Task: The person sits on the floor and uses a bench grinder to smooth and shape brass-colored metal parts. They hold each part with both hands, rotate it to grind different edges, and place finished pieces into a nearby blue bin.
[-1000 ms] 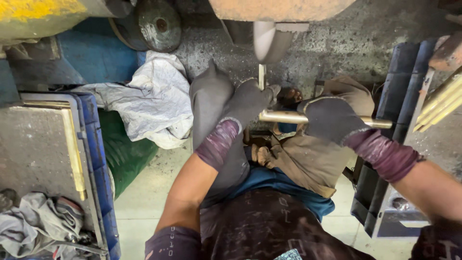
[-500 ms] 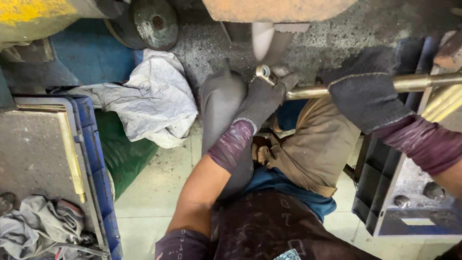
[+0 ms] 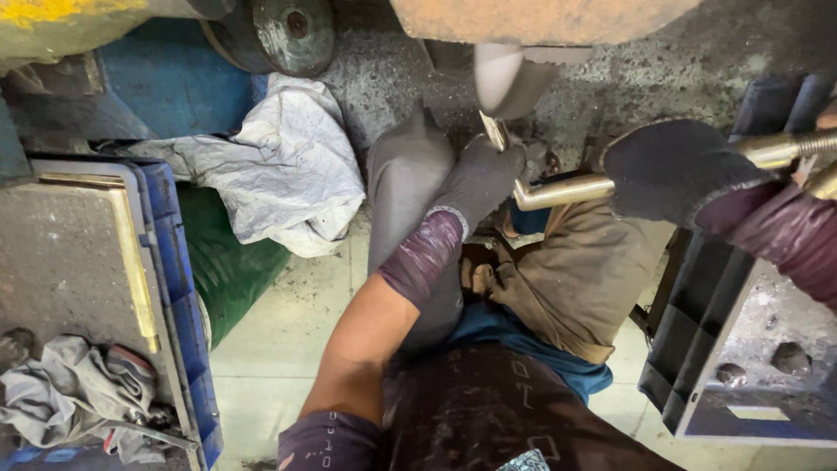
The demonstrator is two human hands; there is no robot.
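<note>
While both gloved hands, left hand (image 3: pixel 478 181) and right hand (image 3: pixel 676 170), grip the brass rod (image 3: pixel 567 190), rags (image 3: pixel 74 397) fill the blue crate (image 3: pixel 187 305).

A crumpled white cloth (image 3: pixel 283 170) lies on the floor beside a green sack (image 3: pixel 231 262), a blue crate (image 3: pixel 187 305) at the left carries a brass angle bar (image 3: pixel 131 249) and grey rags (image 3: pixel 74 397), and a dark round wheel (image 3: pixel 283 30) sits up top.

Both gloved hands grip a bent brass rod (image 3: pixel 562 190): the left hand (image 3: pixel 479 179) closes on its upturned end beneath a buffing wheel (image 3: pixel 501 77), seemingly touching it, and the right hand (image 3: pixel 671 170) holds the shaft. A white cloth (image 3: pixel 279 166) lies well apart.
</note>
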